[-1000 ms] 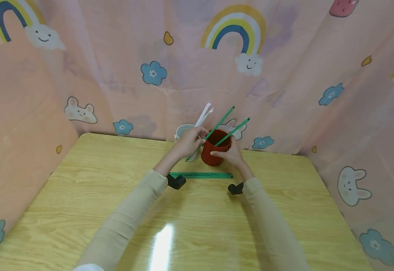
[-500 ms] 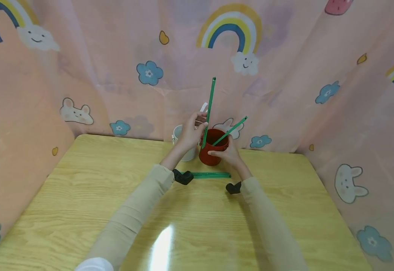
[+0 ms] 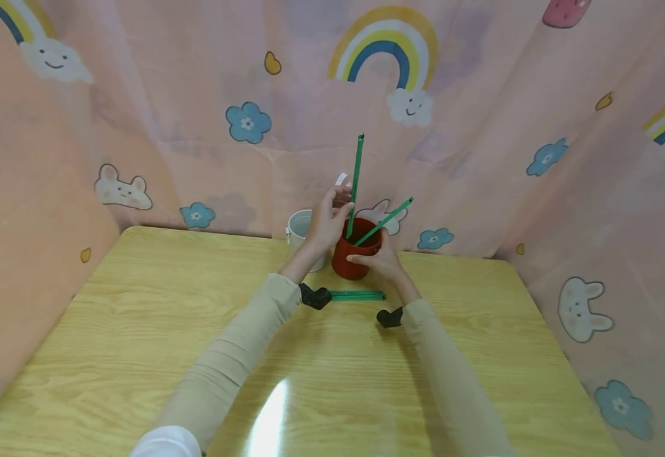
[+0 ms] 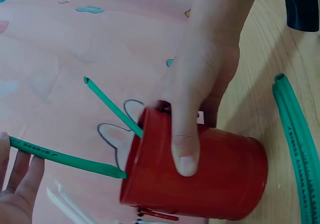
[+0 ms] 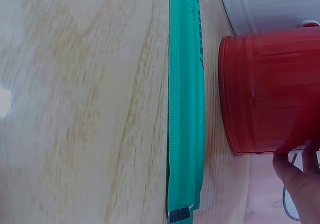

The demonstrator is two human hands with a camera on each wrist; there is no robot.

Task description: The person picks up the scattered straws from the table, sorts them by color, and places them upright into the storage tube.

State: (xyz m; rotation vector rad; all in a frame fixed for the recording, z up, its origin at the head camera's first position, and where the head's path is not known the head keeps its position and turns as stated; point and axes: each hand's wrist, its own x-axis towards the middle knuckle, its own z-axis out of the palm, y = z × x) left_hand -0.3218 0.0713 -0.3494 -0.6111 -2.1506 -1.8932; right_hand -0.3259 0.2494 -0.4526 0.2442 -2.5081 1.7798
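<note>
The left hand pinches a green packet nearly upright, its lower end at the mouth of the red bucket, while the right hand grips that bucket's right side. 1 leaning green packet stands inside, its top tipped right. Just left is a white bucket; on the near side, loose green packets lie on the table.

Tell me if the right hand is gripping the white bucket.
No, the right hand grips the red bucket, its thumb against the outer wall.

Leaning stick partly blocks red bucket
</note>
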